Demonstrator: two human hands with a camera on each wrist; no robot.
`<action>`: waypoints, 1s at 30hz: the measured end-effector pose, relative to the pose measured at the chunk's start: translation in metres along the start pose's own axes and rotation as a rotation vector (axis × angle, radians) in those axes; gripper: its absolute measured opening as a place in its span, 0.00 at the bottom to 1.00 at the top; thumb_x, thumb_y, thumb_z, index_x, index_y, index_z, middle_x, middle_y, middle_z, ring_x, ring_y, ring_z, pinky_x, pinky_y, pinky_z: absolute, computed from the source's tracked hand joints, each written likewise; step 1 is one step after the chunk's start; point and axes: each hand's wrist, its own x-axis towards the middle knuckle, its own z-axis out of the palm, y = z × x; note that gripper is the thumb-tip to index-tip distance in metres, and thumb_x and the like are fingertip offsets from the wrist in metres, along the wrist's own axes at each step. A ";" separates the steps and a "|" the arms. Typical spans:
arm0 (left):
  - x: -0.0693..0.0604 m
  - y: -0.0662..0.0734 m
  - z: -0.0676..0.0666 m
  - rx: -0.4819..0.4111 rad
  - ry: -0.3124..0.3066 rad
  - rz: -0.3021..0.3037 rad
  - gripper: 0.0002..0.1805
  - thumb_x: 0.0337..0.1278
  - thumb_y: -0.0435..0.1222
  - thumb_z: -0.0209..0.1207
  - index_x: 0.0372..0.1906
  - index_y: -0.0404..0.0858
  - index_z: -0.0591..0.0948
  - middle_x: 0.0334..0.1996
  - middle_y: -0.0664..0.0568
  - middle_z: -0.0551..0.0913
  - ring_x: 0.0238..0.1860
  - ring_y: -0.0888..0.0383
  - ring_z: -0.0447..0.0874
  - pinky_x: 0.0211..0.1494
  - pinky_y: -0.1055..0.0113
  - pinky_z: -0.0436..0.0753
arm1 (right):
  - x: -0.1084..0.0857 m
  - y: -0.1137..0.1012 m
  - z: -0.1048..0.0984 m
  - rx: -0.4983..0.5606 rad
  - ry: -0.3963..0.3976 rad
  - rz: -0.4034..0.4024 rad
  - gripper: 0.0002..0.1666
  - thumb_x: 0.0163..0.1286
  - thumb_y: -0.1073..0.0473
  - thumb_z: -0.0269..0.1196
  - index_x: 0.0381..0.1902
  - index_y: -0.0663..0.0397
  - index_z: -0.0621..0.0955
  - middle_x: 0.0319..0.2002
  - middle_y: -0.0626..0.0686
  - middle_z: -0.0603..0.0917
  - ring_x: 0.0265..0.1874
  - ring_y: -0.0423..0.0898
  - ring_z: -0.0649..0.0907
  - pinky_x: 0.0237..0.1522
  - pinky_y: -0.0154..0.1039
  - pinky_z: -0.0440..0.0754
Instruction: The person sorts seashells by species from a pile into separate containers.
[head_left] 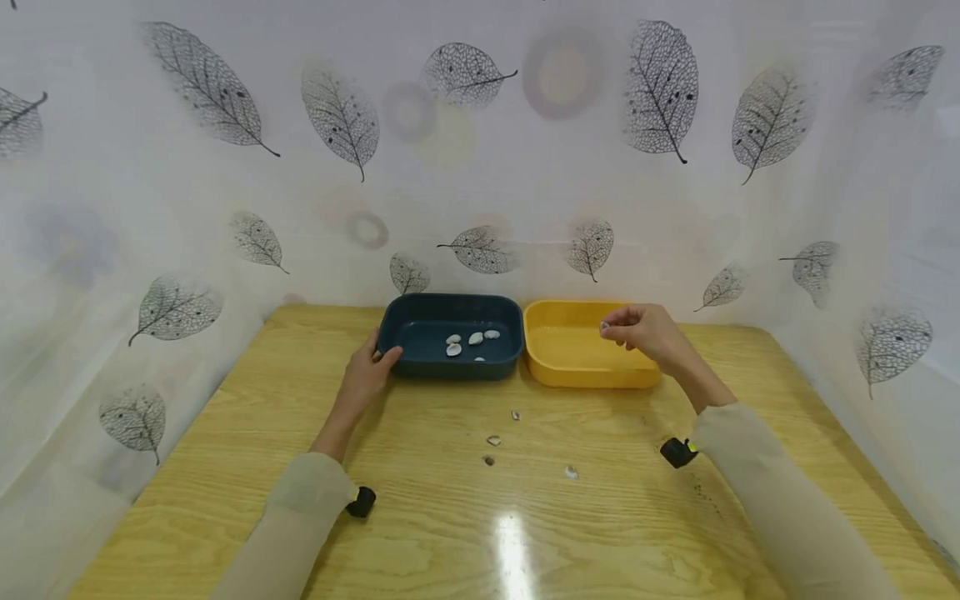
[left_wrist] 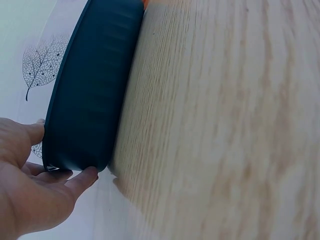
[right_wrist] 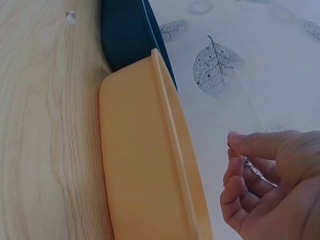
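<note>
My left hand [head_left: 365, 372] grips the left end of a dark teal tray [head_left: 457, 369]. In the left wrist view, the thumb is at the tray's rim and the fingers lie against its outer end. Several white shells [head_left: 453, 350] lie inside this tray. Over the yellow tray [head_left: 592, 377], my right hand [head_left: 641, 332] pinches a small shell [head_left: 604, 325] between thumb and fingertips. The right wrist view shows that hand [right_wrist: 272, 175] above the yellow tray's rim, with the shell mostly hidden by the fingertips.
Several small shells lie scattered on the wooden table [head_left: 420, 517] in front of the trays, among them a whitish one [head_left: 572, 472] and a dark one [head_left: 488, 460]. The trays stand side by side against a leaf-patterned cloth [head_left: 480, 167].
</note>
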 end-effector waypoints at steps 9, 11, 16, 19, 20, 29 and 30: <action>0.001 0.000 0.001 0.018 -0.001 0.002 0.40 0.83 0.43 0.49 0.83 0.31 0.43 0.81 0.33 0.47 0.77 0.33 0.57 0.76 0.46 0.64 | 0.017 0.008 0.003 0.003 0.069 0.009 0.15 0.76 0.61 0.64 0.51 0.70 0.81 0.39 0.56 0.85 0.32 0.48 0.80 0.35 0.39 0.82; 0.001 0.001 0.001 0.016 -0.002 0.000 0.40 0.83 0.44 0.49 0.83 0.32 0.43 0.81 0.33 0.47 0.77 0.34 0.56 0.77 0.46 0.64 | 0.021 0.010 0.004 0.009 0.092 0.011 0.15 0.76 0.61 0.64 0.51 0.70 0.81 0.39 0.57 0.85 0.33 0.50 0.81 0.35 0.40 0.83; -0.001 0.002 0.002 0.018 -0.008 -0.006 0.41 0.83 0.45 0.49 0.83 0.32 0.43 0.81 0.33 0.47 0.77 0.34 0.56 0.77 0.46 0.63 | 0.025 0.012 0.005 0.046 0.136 0.012 0.16 0.76 0.62 0.64 0.52 0.72 0.81 0.41 0.59 0.86 0.33 0.50 0.82 0.36 0.39 0.83; -0.001 0.003 0.001 0.020 -0.011 -0.010 0.40 0.83 0.44 0.49 0.83 0.32 0.43 0.81 0.32 0.47 0.77 0.33 0.56 0.77 0.45 0.63 | 0.024 0.014 0.005 0.062 0.139 0.010 0.17 0.76 0.63 0.64 0.54 0.74 0.80 0.41 0.58 0.86 0.32 0.44 0.82 0.35 0.36 0.83; -0.002 0.003 0.001 0.020 -0.011 -0.011 0.40 0.83 0.44 0.49 0.83 0.32 0.43 0.81 0.32 0.47 0.77 0.33 0.56 0.77 0.45 0.63 | 0.024 0.014 0.005 0.064 0.139 0.007 0.17 0.76 0.63 0.63 0.54 0.74 0.79 0.40 0.56 0.86 0.31 0.42 0.82 0.34 0.35 0.83; -0.002 0.003 0.000 0.015 -0.004 -0.021 0.40 0.83 0.44 0.49 0.83 0.33 0.43 0.81 0.33 0.47 0.77 0.34 0.56 0.77 0.45 0.63 | 0.013 0.013 0.010 0.008 0.134 -0.017 0.19 0.78 0.61 0.62 0.56 0.73 0.80 0.39 0.53 0.86 0.34 0.47 0.83 0.37 0.39 0.85; -0.001 0.003 0.000 0.021 -0.003 -0.020 0.40 0.83 0.44 0.49 0.83 0.33 0.43 0.81 0.33 0.47 0.77 0.34 0.56 0.77 0.45 0.63 | 0.010 0.012 0.011 0.008 0.133 -0.028 0.19 0.79 0.60 0.61 0.56 0.73 0.80 0.39 0.54 0.86 0.35 0.49 0.83 0.38 0.40 0.86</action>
